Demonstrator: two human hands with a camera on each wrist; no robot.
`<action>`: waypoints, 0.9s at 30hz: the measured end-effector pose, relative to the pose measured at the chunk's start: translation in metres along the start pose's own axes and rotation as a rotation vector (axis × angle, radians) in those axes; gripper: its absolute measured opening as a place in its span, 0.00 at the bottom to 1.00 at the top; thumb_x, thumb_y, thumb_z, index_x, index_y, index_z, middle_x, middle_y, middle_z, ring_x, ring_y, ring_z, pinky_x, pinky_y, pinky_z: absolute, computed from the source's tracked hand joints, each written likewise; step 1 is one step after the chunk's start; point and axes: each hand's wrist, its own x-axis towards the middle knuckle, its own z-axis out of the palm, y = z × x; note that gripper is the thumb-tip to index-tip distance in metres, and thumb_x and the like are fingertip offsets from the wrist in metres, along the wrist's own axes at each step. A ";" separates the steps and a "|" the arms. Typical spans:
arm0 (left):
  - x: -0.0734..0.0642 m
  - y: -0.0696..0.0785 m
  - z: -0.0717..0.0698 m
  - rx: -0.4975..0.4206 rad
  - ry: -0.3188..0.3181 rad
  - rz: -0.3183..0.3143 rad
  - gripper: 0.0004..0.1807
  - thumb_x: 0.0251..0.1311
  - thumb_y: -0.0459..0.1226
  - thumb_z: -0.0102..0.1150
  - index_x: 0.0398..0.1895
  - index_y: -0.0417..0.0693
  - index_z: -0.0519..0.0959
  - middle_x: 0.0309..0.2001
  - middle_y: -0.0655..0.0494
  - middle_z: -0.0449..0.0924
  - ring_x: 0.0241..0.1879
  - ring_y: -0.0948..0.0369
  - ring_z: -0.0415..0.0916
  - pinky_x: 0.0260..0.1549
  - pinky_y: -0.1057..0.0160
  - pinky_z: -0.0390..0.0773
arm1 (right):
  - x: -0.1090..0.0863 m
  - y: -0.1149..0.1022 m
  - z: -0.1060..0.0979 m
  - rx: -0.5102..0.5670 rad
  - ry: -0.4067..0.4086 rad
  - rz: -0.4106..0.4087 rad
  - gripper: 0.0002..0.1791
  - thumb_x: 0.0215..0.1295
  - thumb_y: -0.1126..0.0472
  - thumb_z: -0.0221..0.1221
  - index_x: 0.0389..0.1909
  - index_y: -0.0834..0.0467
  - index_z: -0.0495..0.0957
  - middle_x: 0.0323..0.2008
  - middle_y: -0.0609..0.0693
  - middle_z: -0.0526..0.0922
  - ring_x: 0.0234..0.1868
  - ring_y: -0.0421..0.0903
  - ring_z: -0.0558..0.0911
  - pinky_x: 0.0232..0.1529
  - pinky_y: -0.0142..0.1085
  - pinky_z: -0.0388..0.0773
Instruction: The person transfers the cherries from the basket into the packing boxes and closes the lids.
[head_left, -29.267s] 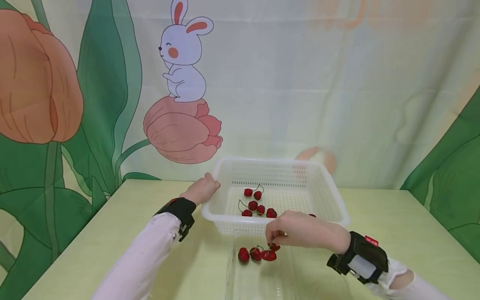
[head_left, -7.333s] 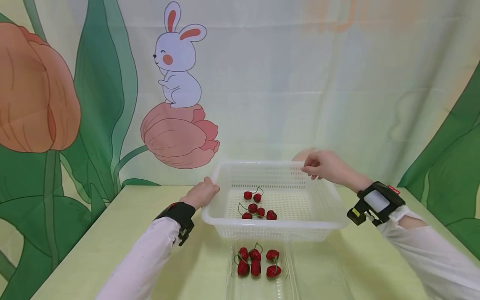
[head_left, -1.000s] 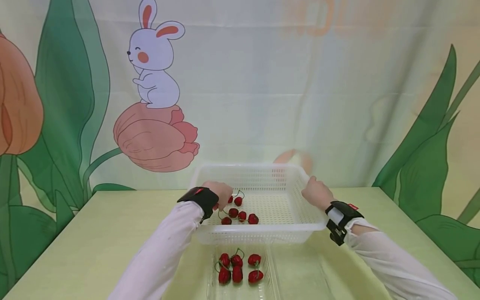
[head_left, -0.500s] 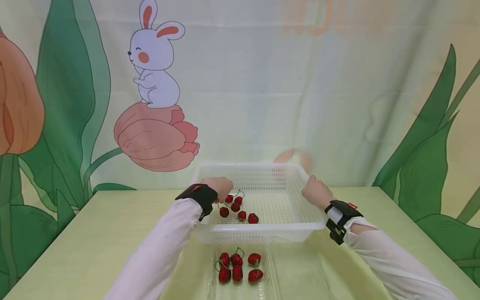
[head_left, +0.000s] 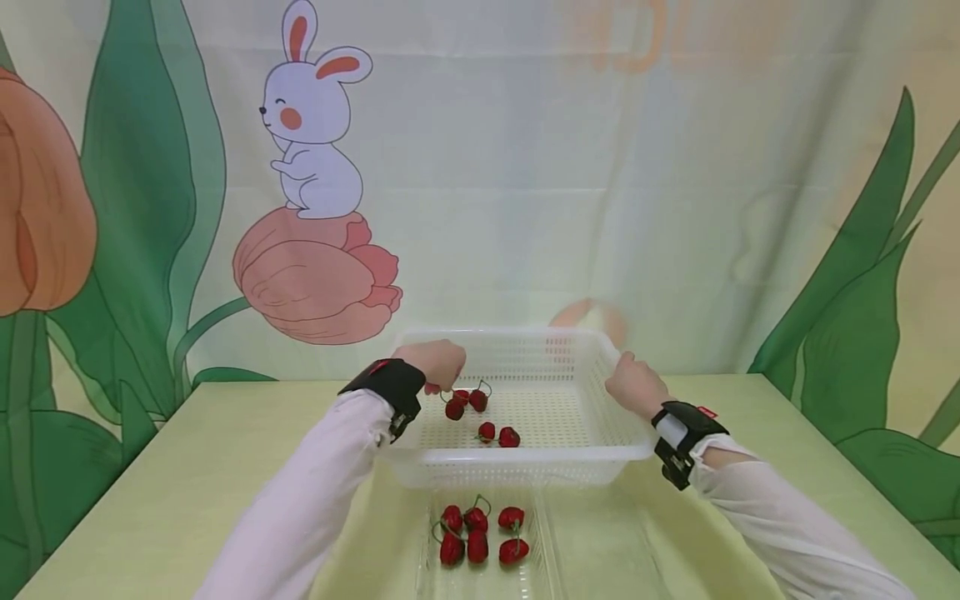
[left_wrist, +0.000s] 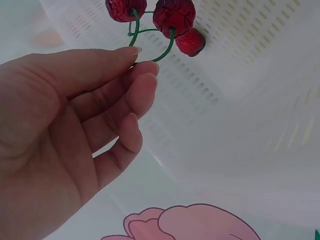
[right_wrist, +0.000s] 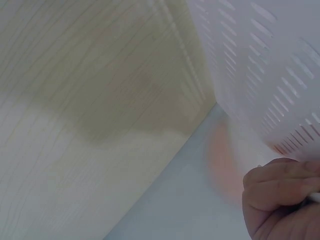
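Hands apart. Left hand (left_wrist: 75,120) pinches green stems (left_wrist: 136,31); the two wrinkled dark-red cherries (left_wrist: 174,17) on them are at the left side of the white perforated plastic basket (head_left: 525,455). Right hand (head_left: 637,386) clamped on the basket's right rim. More red cherries (head_left: 509,437) on the basket floor; six in a clear plastic tray (head_left: 483,585) just in front of the basket. Red tag (head_left: 707,412) on black right wrist strap (head_left: 690,427), lettering too small to read. Pale wood-grain bench (head_left: 172,483) under the basket, rabbit-and-tulip fabric backdrop (head_left: 510,183) behind it.
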 end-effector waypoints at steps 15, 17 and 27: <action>-0.012 -0.003 -0.015 -0.128 0.045 0.017 0.03 0.56 0.29 0.54 0.27 0.43 0.73 0.22 0.51 0.74 0.23 0.56 0.73 0.25 0.63 0.68 | -0.001 -0.002 -0.001 -0.026 -0.002 -0.017 0.14 0.59 0.67 0.45 0.39 0.75 0.58 0.20 0.59 0.67 0.18 0.49 0.68 0.18 0.37 0.62; -0.013 -0.003 -0.017 -0.134 0.055 0.039 0.02 0.56 0.30 0.54 0.27 0.43 0.73 0.23 0.51 0.74 0.23 0.57 0.73 0.25 0.63 0.68 | -0.002 -0.003 -0.001 -0.026 -0.004 -0.015 0.14 0.59 0.67 0.45 0.40 0.75 0.58 0.20 0.59 0.67 0.18 0.49 0.68 0.18 0.37 0.62; -0.025 -0.008 -0.028 -0.180 0.153 0.115 0.04 0.57 0.28 0.52 0.27 0.42 0.70 0.23 0.52 0.72 0.21 0.58 0.70 0.24 0.65 0.69 | -0.003 -0.003 -0.002 -0.039 0.001 -0.045 0.14 0.60 0.67 0.45 0.39 0.76 0.58 0.19 0.59 0.66 0.16 0.49 0.67 0.18 0.37 0.60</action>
